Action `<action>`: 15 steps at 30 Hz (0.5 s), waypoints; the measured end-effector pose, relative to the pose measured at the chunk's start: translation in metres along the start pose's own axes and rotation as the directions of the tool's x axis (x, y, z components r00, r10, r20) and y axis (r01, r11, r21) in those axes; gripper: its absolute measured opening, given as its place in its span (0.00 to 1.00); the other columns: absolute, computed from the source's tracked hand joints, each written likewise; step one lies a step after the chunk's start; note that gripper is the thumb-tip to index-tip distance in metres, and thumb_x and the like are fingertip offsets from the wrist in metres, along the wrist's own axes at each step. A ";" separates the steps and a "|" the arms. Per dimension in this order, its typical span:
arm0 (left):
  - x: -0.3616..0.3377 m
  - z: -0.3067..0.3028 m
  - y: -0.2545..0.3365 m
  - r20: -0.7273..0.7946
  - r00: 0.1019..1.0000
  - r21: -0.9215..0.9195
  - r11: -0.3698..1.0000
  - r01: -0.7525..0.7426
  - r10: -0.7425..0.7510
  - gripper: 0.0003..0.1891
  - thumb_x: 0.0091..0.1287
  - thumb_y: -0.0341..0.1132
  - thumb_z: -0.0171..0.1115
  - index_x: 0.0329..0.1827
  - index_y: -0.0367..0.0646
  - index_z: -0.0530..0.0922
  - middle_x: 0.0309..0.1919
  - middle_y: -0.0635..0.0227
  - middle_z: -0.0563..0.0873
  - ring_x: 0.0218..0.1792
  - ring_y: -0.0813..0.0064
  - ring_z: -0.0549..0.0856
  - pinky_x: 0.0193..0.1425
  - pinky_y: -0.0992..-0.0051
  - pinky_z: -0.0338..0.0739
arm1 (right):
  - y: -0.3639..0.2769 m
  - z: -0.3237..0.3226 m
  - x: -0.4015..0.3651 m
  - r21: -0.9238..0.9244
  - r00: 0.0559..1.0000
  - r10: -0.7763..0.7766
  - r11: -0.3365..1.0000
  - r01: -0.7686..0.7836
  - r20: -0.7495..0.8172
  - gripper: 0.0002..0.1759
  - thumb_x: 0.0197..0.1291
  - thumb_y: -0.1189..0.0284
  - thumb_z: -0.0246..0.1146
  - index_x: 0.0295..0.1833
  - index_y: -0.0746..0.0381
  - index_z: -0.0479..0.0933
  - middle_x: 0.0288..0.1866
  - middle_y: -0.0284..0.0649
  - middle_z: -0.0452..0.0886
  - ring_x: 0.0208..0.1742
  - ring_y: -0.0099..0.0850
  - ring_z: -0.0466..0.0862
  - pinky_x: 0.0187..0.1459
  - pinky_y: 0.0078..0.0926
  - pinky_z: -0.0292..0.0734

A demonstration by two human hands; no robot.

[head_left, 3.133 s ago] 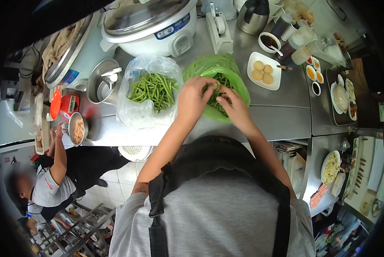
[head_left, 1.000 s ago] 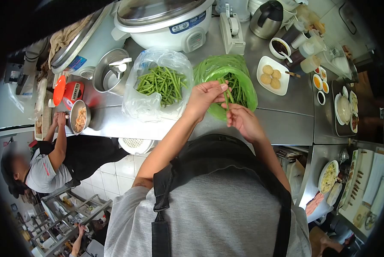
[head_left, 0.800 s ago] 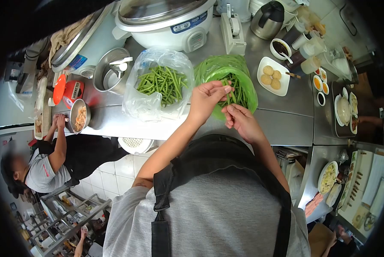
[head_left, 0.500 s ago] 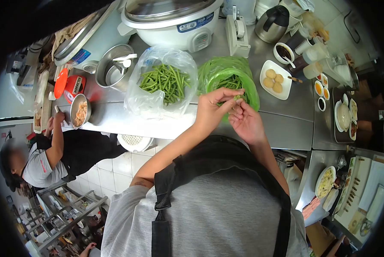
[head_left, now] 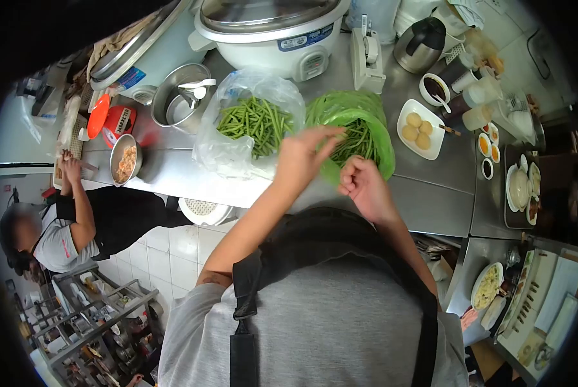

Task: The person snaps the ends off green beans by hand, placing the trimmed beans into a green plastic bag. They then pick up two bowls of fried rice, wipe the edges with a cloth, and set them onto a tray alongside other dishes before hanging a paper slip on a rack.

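My left hand (head_left: 307, 153) hovers between two bags, its thumb and fingers drawn toward each other over the edge of the green plastic bag (head_left: 380, 149). Blur hides whatever lies at its fingertips. In front of that bag's mouth is my right hand (head_left: 367, 187), fingers curled in; what they hold, if anything, is hidden. Long green beans (head_left: 358, 142) fill the green bag. To the left, a clear plastic bag (head_left: 210, 151) lies open around a heap of cut green beans (head_left: 253, 124).
A rice cooker (head_left: 273, 39), a steel pot (head_left: 172, 106) and a tape dispenser (head_left: 367, 64) stand behind. A plate of round balls (head_left: 418, 132) sits right. At far left, a co-worker (head_left: 69, 226) stands by a bowl of orange-pink food (head_left: 125, 162) and a red scale (head_left: 116, 124).
My hands were together over the green bag and have parted. The left moved left, the right slightly down. The co-worker's hands have risen, and the view has shifted a little.
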State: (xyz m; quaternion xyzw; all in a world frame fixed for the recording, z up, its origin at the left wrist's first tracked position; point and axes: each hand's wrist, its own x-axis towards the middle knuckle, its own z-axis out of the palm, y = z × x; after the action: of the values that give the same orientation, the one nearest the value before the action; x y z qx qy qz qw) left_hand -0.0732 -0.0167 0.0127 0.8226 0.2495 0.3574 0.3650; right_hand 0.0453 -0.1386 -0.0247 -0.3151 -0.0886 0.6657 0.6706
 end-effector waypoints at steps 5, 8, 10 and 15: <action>0.002 -0.061 -0.070 -0.069 0.983 0.472 0.862 0.184 -0.172 0.16 0.55 0.32 0.68 0.47 0.41 0.81 0.36 0.58 0.86 0.36 0.60 0.86 0.41 0.65 0.79 | -0.003 -0.058 0.012 -0.085 0.966 -0.036 0.996 0.015 -0.255 0.14 0.63 0.66 0.48 0.42 0.63 0.74 0.28 0.33 0.70 0.26 0.24 0.69 0.34 0.27 0.68; -0.022 -0.086 -0.086 -0.106 0.934 0.759 0.579 0.299 -0.342 0.29 0.50 0.35 0.72 0.57 0.44 0.75 0.40 0.56 0.85 0.41 0.58 0.85 0.43 0.63 0.79 | -0.012 -0.089 0.021 -0.628 0.922 -0.207 0.777 -0.049 -0.328 0.17 0.65 0.63 0.50 0.45 0.65 0.78 0.24 0.31 0.70 0.22 0.24 0.69 0.29 0.28 0.70; -0.027 -0.093 -0.067 0.035 0.804 0.812 0.485 0.324 -0.594 0.38 0.46 0.37 0.74 0.63 0.46 0.69 0.49 0.55 0.81 0.49 0.58 0.82 0.50 0.63 0.77 | -0.024 -0.092 0.031 -0.819 0.886 -0.229 0.523 -0.237 -0.403 0.21 0.64 0.56 0.53 0.41 0.62 0.82 0.23 0.34 0.74 0.23 0.27 0.74 0.28 0.29 0.72; -0.031 -0.094 -0.038 0.199 0.755 0.789 0.559 0.254 -0.624 0.37 0.45 0.35 0.74 0.62 0.47 0.71 0.47 0.56 0.82 0.50 0.56 0.81 0.52 0.64 0.77 | -0.028 -0.073 0.053 -0.960 0.885 -0.395 -0.022 -0.279 -0.248 0.21 0.57 0.54 0.62 0.32 0.64 0.83 0.17 0.41 0.78 0.20 0.28 0.78 0.25 0.28 0.70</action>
State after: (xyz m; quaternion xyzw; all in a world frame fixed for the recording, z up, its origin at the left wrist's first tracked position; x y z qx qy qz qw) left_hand -0.1705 0.0248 0.0154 0.8630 0.4787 -0.0820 0.1393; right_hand 0.1136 -0.1082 -0.0830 -0.8392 -0.3890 0.2707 0.2668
